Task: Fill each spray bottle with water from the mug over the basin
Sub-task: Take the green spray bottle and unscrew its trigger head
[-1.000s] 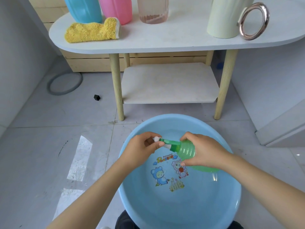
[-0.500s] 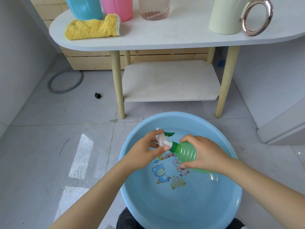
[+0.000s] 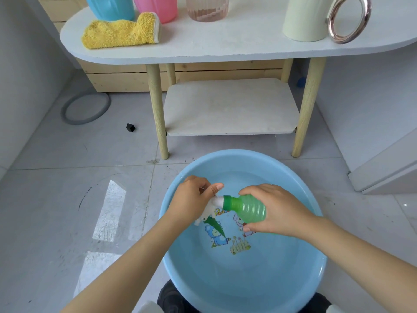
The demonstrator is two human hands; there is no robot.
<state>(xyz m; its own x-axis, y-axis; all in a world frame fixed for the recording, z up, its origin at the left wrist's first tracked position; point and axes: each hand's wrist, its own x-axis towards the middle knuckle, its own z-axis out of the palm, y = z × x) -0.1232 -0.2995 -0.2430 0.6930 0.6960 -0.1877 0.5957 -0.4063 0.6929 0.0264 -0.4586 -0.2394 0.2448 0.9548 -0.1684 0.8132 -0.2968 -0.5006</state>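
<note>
The left hand [image 3: 194,199] has its fingers closed round the white spray head [image 3: 211,207] of the green bottle [image 3: 247,208], which lies on its side above the blue basin [image 3: 300,288], long axis running left to right, head toward the left hand. The right hand [image 3: 277,211] wraps the bottle's body, fingers curled shut. The mug [image 3: 304,16] stands well apart on the surface [image 3: 225,44].

head cam | looks forward-down | basin [image 3: 243,279] close below | table [image 3: 225,48] beyond
</note>
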